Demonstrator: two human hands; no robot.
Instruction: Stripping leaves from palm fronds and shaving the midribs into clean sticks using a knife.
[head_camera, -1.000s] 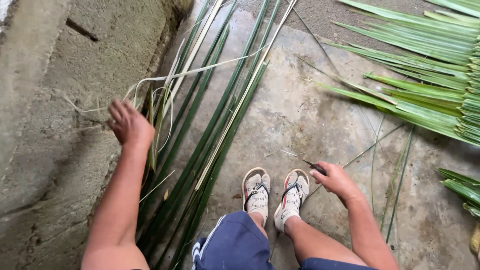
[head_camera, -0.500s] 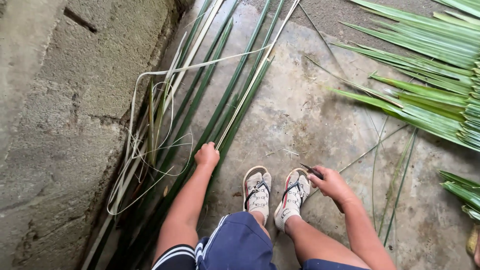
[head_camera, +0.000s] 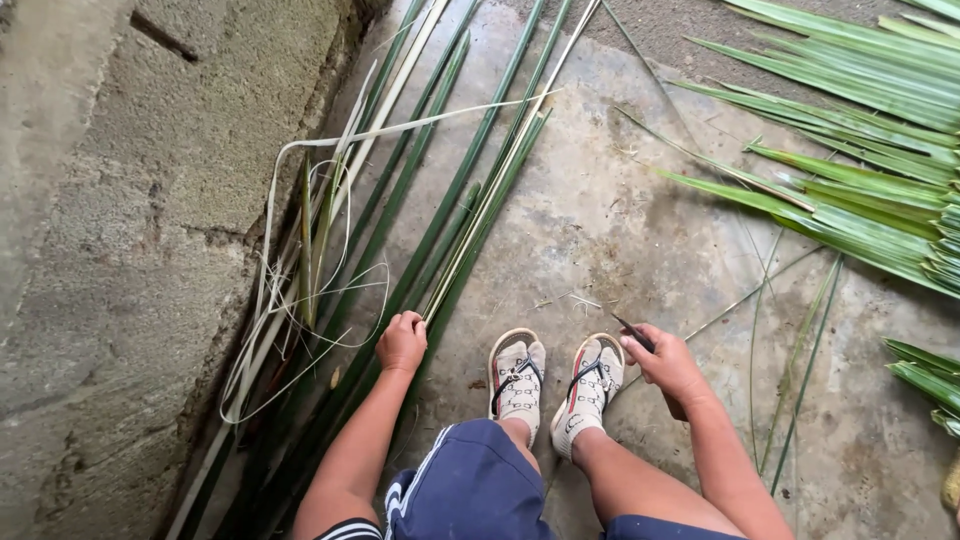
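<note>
A bundle of stalks (head_camera: 440, 240) lies on the floor (head_camera: 620, 230) along the wall (head_camera: 120, 230) at the left, loose strips (head_camera: 300, 290) between them. The left hand (head_camera: 402, 342) rests on the stalks, left of the feet (head_camera: 555, 385). The right hand (head_camera: 672, 365) with a blade (head_camera: 634, 333) is right of them. Fronds (head_camera: 860, 170) lie farther right.

Both hands low by the feet, left hand (head_camera: 402, 341) fisted, right hand (head_camera: 672, 362) curled closed.
</note>
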